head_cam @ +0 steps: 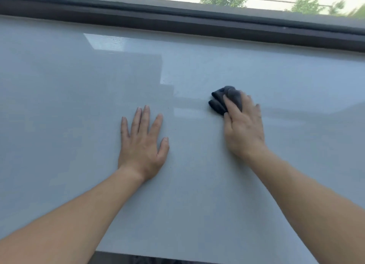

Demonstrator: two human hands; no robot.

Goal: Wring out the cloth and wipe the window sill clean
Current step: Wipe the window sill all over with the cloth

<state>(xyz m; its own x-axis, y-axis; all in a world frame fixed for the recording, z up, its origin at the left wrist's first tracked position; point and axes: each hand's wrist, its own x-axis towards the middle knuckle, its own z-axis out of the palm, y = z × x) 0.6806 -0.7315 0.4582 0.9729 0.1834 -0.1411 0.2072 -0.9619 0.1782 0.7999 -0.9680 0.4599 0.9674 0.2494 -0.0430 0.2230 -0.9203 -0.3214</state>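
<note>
Now R hand presses bunched cloth on sill, L hand flat.

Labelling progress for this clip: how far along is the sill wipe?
Done: wringing looks over; the cloth is bunched on the sill, not twisted between hands. In hand: the right hand presses it down right of centre, motion-blurred, while the left hand rests flat. Left: unclear how much is wiped; faint specks show beside the left fingers.
</note>
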